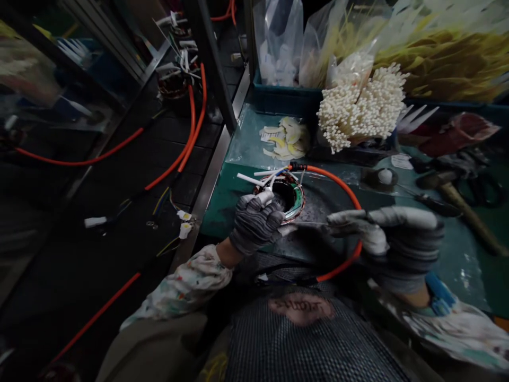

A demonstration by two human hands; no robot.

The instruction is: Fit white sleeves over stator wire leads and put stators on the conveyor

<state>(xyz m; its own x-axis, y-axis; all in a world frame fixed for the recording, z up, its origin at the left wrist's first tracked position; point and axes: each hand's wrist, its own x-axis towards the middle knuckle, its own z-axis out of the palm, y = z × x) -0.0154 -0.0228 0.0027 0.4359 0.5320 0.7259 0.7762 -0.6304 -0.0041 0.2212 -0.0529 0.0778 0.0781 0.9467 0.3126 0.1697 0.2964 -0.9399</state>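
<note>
Head view: two gloved hands, left (256, 222), right (392, 239), one stator (292, 193).

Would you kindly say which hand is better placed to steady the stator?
The left hand: it already rests on the stator rim. The right hand is apart, beside the orange cable.

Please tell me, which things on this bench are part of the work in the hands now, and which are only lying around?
In the work:
- left hand on the wound coil ring
- right hand pinching a thin strip toward the ring
- orange cable running from the ring

Only lying around:
- bundle of white sticks
- hammer
- pale yellow paper pieces
- plastic bags
</note>
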